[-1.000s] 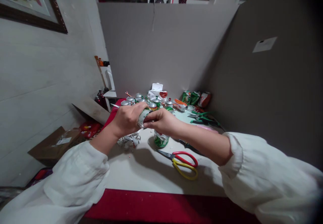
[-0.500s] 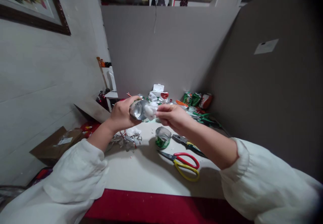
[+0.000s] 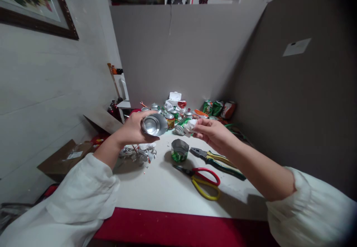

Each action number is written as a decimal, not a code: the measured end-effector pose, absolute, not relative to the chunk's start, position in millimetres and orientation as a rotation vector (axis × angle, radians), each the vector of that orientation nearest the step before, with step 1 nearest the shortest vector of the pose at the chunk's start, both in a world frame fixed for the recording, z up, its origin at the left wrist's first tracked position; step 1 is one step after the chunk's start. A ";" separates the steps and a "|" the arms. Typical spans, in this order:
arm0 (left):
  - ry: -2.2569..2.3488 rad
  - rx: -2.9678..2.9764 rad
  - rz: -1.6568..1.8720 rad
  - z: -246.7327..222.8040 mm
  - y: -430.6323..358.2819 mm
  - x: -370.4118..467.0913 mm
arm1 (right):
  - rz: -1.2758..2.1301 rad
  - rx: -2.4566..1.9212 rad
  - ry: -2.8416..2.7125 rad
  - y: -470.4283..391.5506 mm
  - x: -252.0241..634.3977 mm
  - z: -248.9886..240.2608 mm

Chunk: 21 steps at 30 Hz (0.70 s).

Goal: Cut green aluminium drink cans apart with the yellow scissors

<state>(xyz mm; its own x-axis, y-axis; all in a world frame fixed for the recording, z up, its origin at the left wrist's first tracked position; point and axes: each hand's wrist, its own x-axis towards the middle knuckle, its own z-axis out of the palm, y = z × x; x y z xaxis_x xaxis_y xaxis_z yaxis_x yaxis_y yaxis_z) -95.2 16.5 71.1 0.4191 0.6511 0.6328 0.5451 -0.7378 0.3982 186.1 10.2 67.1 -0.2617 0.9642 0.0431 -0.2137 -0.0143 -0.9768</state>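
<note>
My left hand [image 3: 133, 127] is wrapped round a cut-open aluminium can [image 3: 154, 124], its bare silver inside tilted toward me. To the right, my right hand [image 3: 209, 131] pinches a crumpled white tissue [image 3: 191, 125], held apart from the can. Below and between the hands, a short green cut can piece [image 3: 180, 150] stands on the white table. Scissors [image 3: 205, 182] with one red and one yellow handle lie in front of it. Pliers [image 3: 219, 162] with yellow and dark green grips rest to its right.
Metal scraps [image 3: 139, 153] lie in a pile below my left hand. Several cans and a wipes pack [image 3: 175, 105] crowd the table's back, against a grey panel [image 3: 178, 54]. A cardboard box [image 3: 63, 158] sits at the left. Red cloth [image 3: 167, 224] runs along the front.
My right hand has drawn the tissue away from the can's mouth, to the right. My left hand still holds the can, whose opening now shows more fully.
</note>
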 end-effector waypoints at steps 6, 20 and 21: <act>0.993 2.452 0.982 74.6 12.4 -92.4 | 1.472 -0.791 -1.273 3.5 178.4 80.6; 0.924 2.427 0.718 75.2 12.7 -92.0 | 1.649 -0.762 -1.348 4.8 151.7 102.2; 0.927 2.421 0.707 75.0 12.6 -92.2 | 1.639 -0.757 -1.368 4.8 150.0 101.0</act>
<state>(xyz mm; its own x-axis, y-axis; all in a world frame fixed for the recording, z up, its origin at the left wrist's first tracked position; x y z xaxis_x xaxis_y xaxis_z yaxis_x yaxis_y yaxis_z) -92.2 12.6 75.0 0.6425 0.7057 0.2988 0.4743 -0.6724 0.5682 150.0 4.8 101.0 -0.4564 0.8872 0.0678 -0.2251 -0.0414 -0.9735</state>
